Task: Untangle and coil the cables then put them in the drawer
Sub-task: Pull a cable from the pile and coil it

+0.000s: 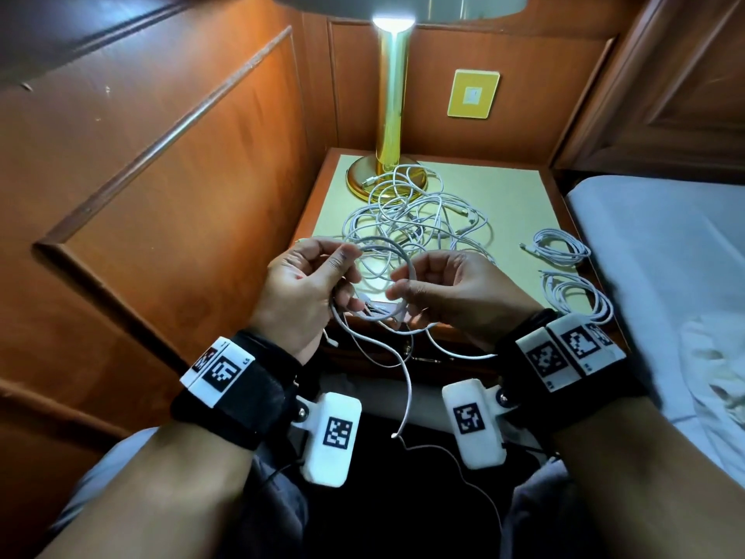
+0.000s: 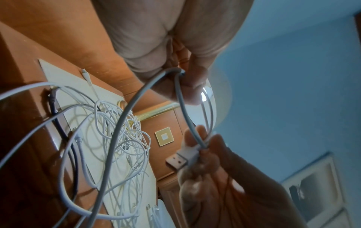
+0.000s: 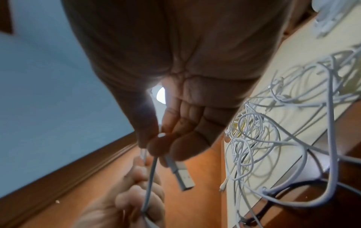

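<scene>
Together above the nightstand's front edge: left hand (image 1: 306, 284) and right hand (image 1: 439, 292), both closed on one grey cable (image 1: 387, 252). Left thumb and forefinger pinched on the top of its loop, lower fingers curled round the gathered strands beneath. Right thumb and fingers clamped where the USB plug (image 2: 180, 157) meets the cord, plug poking out past the fingertips (image 3: 175, 148) in the right wrist view. Loop arched between the two hands; loose tail (image 1: 403, 393) hanging down toward the lap, end free in the air.

Just behind the hands, on the pale nightstand top (image 1: 334, 203), a tangled heap of white cables (image 1: 415, 219), spread from the middle of the surface up to the brass lamp base (image 1: 358, 179), a few strands lying over that base. Some strands trailing off the front edge below the hands. Apart from the heap, near the right edge of the top, two coiled white cables: one farther back (image 1: 558, 246), one nearer (image 1: 576, 294), not touching each other.

Beyond, brass lamp stem (image 1: 391, 102) upright and lit, a yellow wall plate (image 1: 473, 94) on the wood panelling (image 1: 181, 175), a white-sheeted bed (image 1: 665, 276) to the right. Drawer front under the hands too dark to say whether open or closed.
</scene>
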`<move>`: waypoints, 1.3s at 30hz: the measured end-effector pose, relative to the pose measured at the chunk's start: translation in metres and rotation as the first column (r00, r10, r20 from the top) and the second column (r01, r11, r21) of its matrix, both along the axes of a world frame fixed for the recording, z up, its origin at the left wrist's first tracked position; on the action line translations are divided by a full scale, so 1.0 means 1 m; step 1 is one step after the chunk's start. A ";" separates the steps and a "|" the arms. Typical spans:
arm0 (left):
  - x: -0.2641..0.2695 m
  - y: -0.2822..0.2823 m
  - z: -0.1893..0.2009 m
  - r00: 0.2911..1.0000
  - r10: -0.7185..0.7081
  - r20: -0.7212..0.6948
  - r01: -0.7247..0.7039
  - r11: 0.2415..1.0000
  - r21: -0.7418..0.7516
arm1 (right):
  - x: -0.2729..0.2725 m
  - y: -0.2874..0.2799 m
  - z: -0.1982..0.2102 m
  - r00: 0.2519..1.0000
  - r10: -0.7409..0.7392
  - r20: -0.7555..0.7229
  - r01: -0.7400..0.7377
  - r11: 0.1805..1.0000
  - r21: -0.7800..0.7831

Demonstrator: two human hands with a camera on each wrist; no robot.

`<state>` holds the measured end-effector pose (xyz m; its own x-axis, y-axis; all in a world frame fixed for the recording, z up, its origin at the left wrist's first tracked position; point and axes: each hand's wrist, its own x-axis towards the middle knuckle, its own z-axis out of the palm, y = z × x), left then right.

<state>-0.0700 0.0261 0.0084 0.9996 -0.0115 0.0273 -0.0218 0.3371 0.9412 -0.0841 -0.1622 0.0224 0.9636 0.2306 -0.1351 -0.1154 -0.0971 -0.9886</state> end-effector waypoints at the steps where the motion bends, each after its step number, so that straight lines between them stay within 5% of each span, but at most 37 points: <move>1: 0.001 0.001 0.000 1.000 0.007 -0.012 -0.007 1.000 -0.018 | -0.001 -0.001 0.001 0.999 0.035 -0.037 -0.033 0.997 0.068; 4: 0.002 0.004 0.002 0.999 0.003 -0.033 -0.005 0.998 -0.064 | -0.002 -0.006 0.003 0.997 0.071 -0.019 -0.069 0.993 0.097; 7: 0.004 0.005 0.002 0.999 -0.017 -0.043 0.014 0.998 -0.066 | -0.002 -0.005 0.000 0.981 0.022 0.194 0.027 0.969 -0.247; 11: 0.004 0.005 -0.003 1.000 -0.014 -0.012 0.014 1.000 -0.001 | -0.002 0.001 -0.007 0.964 0.080 0.254 0.042 0.896 -0.442; 18: 0.001 0.001 -0.007 0.995 -0.023 0.093 0.011 0.991 0.135 | -0.005 0.001 -0.004 0.978 0.080 0.191 0.019 0.883 -0.468; 21: -0.001 0.001 -0.007 0.991 -0.043 0.130 0.017 0.981 0.195 | -0.001 0.001 -0.004 0.992 0.012 0.124 0.028 0.950 -0.310; 23: -0.002 0.001 -0.007 0.987 -0.060 0.152 0.018 0.965 0.262 | 0.000 0.001 -0.001 0.999 -0.036 -0.024 0.037 0.999 0.024; 25: -0.004 0.000 -0.008 0.983 -0.074 0.170 0.013 0.943 0.333 | -0.001 0.000 0.003 0.986 0.022 -0.167 0.022 0.966 0.258; 31: -0.009 -0.002 -0.006 0.970 -0.116 0.215 0.014 0.905 0.425 | -0.004 0.003 0.001 0.974 0.102 -0.203 -0.069 0.984 0.162; 35: -0.010 0.001 0.000 0.971 -0.065 0.230 -0.040 0.906 0.422 | -0.007 0.005 0.008 0.973 0.088 -0.215 0.009 0.910 0.414; 39: -0.015 0.005 0.004 0.978 -0.107 0.180 0.017 0.898 0.441 | -0.012 0.004 0.013 0.958 0.105 -0.265 0.045 0.862 0.505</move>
